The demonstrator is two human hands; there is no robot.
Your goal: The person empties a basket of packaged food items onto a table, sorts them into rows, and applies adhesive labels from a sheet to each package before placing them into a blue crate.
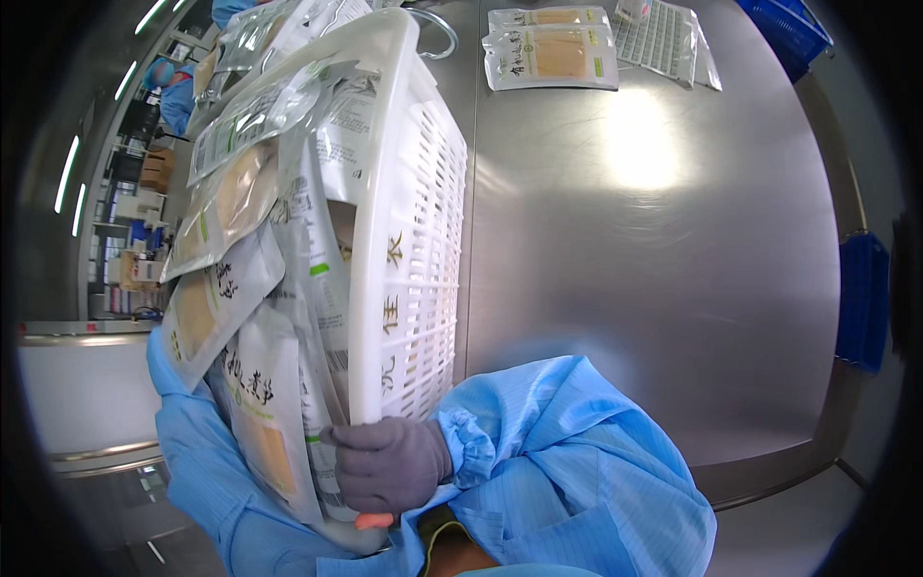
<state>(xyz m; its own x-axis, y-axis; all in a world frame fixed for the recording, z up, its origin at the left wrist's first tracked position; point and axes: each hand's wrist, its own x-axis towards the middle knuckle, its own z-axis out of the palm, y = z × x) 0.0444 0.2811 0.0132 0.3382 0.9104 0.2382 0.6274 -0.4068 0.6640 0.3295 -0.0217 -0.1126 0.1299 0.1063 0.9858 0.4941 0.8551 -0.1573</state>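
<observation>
My right hand, in a grey glove, has its fingers curled on the near end of a white perforated plastic basket. A small orange tip shows just below them. The basket is heaped with clear, glossy pouches of pale food, several leaning over one another along its left. My left forearm, in a blue sleeve, runs up along the basket's left side; that hand is hidden behind the pouches.
A steel table bears more flat pouches and white gridded packs at the back. Blue crates sit beyond its right edge and far corner. A curved metal piece is behind the basket. A co-worker in blue is at the far left.
</observation>
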